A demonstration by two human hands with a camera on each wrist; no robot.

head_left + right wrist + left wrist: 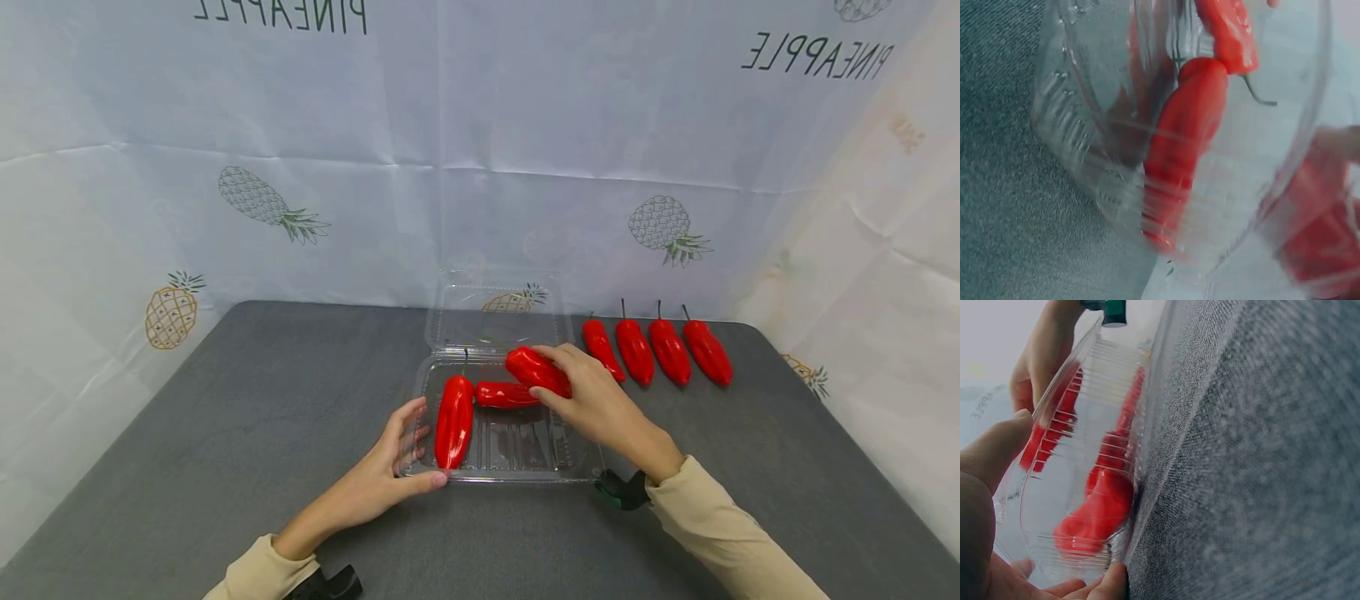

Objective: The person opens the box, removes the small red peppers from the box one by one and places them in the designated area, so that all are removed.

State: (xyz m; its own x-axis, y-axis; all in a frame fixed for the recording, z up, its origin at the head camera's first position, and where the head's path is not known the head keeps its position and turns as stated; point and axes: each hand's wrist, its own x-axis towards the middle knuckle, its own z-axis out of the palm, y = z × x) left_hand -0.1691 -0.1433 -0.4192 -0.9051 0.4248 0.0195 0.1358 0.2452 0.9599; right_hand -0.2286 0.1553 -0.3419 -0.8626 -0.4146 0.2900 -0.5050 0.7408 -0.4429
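A clear plastic clamshell box (517, 477) lies with its lid raised at the back. Inside it, one red pepper (454, 425) stands lengthwise along the left side, and another red pepper (504, 395) lies crosswise near the back. My right hand (592, 396) grips a third red pepper (538, 372) just above the crosswise one; this held pepper (1319, 225) appears blurred in the right wrist view. My left hand (375, 475) holds the box's front left corner, thumb on the front rim and fingers along the left wall. In the left wrist view, the thumb (1004, 447) touches the rim.
Several red peppers (670, 352) lie in a row at the table's back right, stems pointing away. The grey table (247, 417) meets a white curtain (480, 217) printed with pineapples. The transparent lid (495, 321) stands against the curtain.
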